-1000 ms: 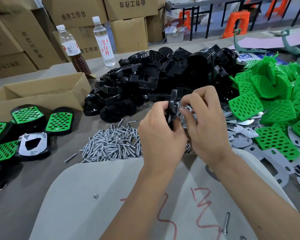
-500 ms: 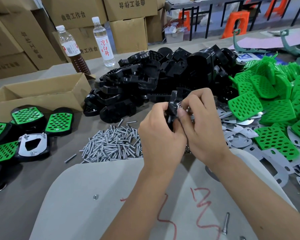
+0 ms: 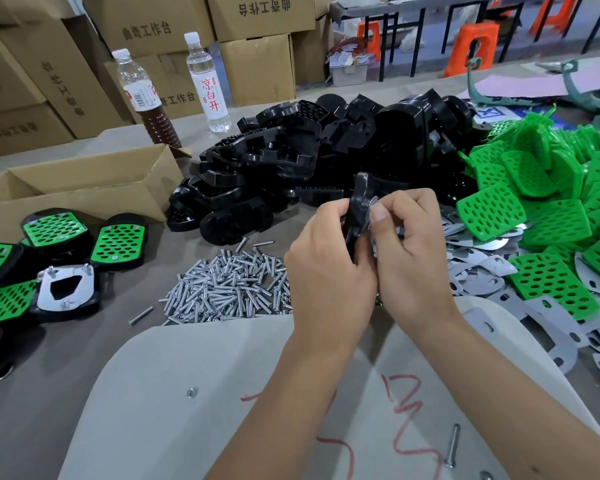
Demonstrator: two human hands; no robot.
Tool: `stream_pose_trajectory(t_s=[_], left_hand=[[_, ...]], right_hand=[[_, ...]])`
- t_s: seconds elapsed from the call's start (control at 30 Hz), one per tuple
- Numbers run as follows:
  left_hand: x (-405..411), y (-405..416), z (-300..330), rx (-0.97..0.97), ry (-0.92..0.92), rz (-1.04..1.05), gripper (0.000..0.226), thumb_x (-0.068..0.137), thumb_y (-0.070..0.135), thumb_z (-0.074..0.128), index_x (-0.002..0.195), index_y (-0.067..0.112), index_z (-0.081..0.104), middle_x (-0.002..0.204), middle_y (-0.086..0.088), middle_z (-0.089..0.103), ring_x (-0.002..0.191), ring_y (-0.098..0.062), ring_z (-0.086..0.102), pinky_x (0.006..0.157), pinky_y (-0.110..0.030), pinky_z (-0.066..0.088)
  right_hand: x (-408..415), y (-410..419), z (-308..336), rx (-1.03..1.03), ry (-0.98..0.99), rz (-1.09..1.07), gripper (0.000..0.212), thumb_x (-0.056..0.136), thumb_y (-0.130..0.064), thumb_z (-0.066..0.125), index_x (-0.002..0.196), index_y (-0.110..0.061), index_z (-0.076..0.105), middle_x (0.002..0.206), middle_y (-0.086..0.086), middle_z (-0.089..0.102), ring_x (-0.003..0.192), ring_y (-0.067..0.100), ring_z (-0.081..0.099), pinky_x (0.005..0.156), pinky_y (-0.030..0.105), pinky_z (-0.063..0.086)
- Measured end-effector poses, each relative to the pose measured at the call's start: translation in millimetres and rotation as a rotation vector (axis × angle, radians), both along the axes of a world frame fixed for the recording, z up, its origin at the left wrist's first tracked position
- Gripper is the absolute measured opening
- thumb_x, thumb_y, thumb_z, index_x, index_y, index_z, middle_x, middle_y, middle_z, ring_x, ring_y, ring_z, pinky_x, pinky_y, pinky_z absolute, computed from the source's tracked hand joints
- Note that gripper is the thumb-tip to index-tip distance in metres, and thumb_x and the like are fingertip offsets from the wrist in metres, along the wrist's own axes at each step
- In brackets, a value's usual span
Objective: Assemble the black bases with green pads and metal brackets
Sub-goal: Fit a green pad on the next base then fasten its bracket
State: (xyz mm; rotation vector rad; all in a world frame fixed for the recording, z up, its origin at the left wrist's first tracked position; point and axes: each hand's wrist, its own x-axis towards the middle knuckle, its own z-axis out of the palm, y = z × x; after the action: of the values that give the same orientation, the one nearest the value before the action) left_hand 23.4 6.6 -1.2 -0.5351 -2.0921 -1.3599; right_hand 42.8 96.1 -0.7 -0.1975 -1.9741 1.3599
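Both hands meet above the near edge of the screw pile (image 3: 229, 282), raised off the tabletop (image 3: 49, 375). The left hand (image 3: 329, 271) curls its fingers round a black base (image 3: 359, 206), which it holds on edge, nearly upright. The right hand (image 3: 409, 251) pinches a metal bracket (image 3: 373, 216) between thumb and forefinger, pressed flat against the right face of that base. How the bracket sits on the base is mostly hidden by the fingers.

Behind the screw pile lies a big heap of loose bases (image 3: 326, 157). Right of the screw pile, past the hands, grey brackets (image 3: 482, 268) are strewn flat, with green pads (image 3: 551, 216) heaped over and beyond them. Left of the screw pile sit finished units (image 3: 118, 242), green side up, and one turned over showing its bracket (image 3: 65, 287). Behind these stands an open carton (image 3: 84, 185), and beyond it two bottles (image 3: 208, 81), one part-filled with dark liquid, one clear. In front of the screw pile lies a pale board (image 3: 187, 410) with red scrawl; a single screw (image 3: 452, 445) rests on it. Stacked boxes (image 3: 257, 36) stand at the back.
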Motion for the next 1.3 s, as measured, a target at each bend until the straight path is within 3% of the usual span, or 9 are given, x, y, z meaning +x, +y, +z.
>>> stream_pose_trajectory(t_s=[0.2, 0.3, 0.37, 0.5, 0.6, 0.73, 0.9, 1.07, 1.3], left_hand=[[-3.9, -3.9, 0.5, -0.129, 0.155, 0.008, 0.021, 0.094, 0.003, 0.071, 0.114, 0.0, 0.071, 0.099, -0.009, 0.076, 0.089, -0.03, 0.07, 0.077, -0.04, 0.052], [-6.0, -5.7, -1.4, -0.168, 0.175, 0.014, 0.024, 0.093, 0.002, 0.069, 0.116, -0.002, 0.071, 0.102, -0.012, 0.076, 0.092, -0.033, 0.071, 0.079, -0.039, 0.052], [-7.6, -6.3, -1.7, -0.162, 0.182, 0.011, 0.025, 0.091, -0.002, 0.069, 0.116, -0.002, 0.071, 0.102, -0.011, 0.076, 0.093, -0.033, 0.071, 0.08, -0.039, 0.052], [-15.3, -13.7, 0.6, -0.019, 0.045, 0.05, 0.025, 0.088, 0.003, 0.075, 0.111, 0.011, 0.071, 0.097, 0.003, 0.074, 0.09, -0.016, 0.071, 0.08, -0.035, 0.056], [-30.9, -23.6, -1.8, 0.273, -0.264, 0.078, 0.026, 0.086, 0.003, 0.079, 0.104, 0.019, 0.07, 0.094, 0.012, 0.073, 0.09, 0.0, 0.071, 0.081, -0.02, 0.058], [-46.8, -30.0, -2.6, 0.872, -0.726, -0.057, 0.021, 0.093, -0.004, 0.072, 0.113, 0.001, 0.068, 0.111, -0.019, 0.075, 0.104, -0.031, 0.074, 0.092, -0.047, 0.062], [-44.6, -30.7, 2.9, 1.084, -0.86, -0.27, 0.022, 0.1, -0.001, 0.063, 0.121, -0.001, 0.058, 0.106, -0.022, 0.077, 0.085, -0.025, 0.077, 0.07, -0.038, 0.065], [-46.1, -29.0, 1.6, 1.168, -0.975, -0.327, 0.04, 0.102, 0.001, 0.058, 0.141, -0.009, 0.054, 0.127, -0.027, 0.07, 0.111, -0.034, 0.074, 0.091, -0.042, 0.063], [-46.6, -30.1, -3.8, 1.152, -1.01, -0.312, 0.038, 0.102, 0.006, 0.062, 0.139, -0.003, 0.056, 0.116, -0.021, 0.075, 0.075, -0.023, 0.079, 0.07, -0.036, 0.066]], right_hand=[[-2.8, -2.1, 3.2, -0.432, -0.16, 0.12, 0.029, 0.106, -0.024, 0.053, 0.083, -0.01, 0.064, 0.105, 0.019, 0.06, 0.091, 0.017, 0.055, 0.084, 0.047, 0.052], [0.7, -2.9, 9.9, -0.619, -0.131, 0.241, 0.036, 0.105, -0.016, 0.052, 0.072, -0.019, 0.066, 0.07, -0.008, 0.062, 0.064, 0.002, 0.057, 0.056, 0.024, 0.049], [0.9, -1.6, 11.9, -0.66, -0.128, 0.257, 0.03, 0.104, -0.015, 0.053, 0.078, -0.02, 0.066, 0.068, -0.011, 0.061, 0.06, 0.0, 0.057, 0.057, 0.024, 0.048], [-2.6, 7.7, 5.6, -0.35, -0.133, 0.199, 0.035, 0.103, -0.035, 0.055, 0.078, -0.013, 0.063, 0.072, -0.003, 0.058, 0.07, 0.012, 0.049, 0.063, 0.033, 0.037], [-2.7, 24.0, -2.0, 0.287, -0.194, 0.156, 0.027, 0.102, -0.032, 0.063, 0.08, -0.017, 0.066, 0.072, -0.006, 0.057, 0.071, 0.008, 0.049, 0.068, 0.034, 0.039], [-1.3, 33.0, -6.4, 0.804, -0.483, 0.248, 0.013, 0.095, -0.04, 0.072, 0.103, -0.03, 0.073, 0.103, -0.006, 0.055, 0.106, 0.017, 0.043, 0.089, 0.033, 0.037], [-0.7, 29.2, -7.5, 0.805, -0.51, 0.281, 0.013, 0.093, -0.037, 0.077, 0.093, -0.025, 0.073, 0.103, -0.006, 0.052, 0.108, 0.017, 0.042, 0.092, 0.034, 0.041], [-4.0, 27.5, -8.2, 0.762, -0.546, 0.227, 0.017, 0.101, -0.031, 0.067, 0.095, -0.016, 0.072, 0.102, -0.003, 0.055, 0.105, 0.019, 0.048, 0.09, 0.04, 0.045], [-2.7, 31.1, -5.3, 0.201, -0.259, 0.147, 0.017, 0.101, -0.011, 0.064, 0.085, -0.013, 0.064, 0.065, -0.002, 0.069, 0.051, 0.005, 0.053, 0.053, 0.014, 0.037]])
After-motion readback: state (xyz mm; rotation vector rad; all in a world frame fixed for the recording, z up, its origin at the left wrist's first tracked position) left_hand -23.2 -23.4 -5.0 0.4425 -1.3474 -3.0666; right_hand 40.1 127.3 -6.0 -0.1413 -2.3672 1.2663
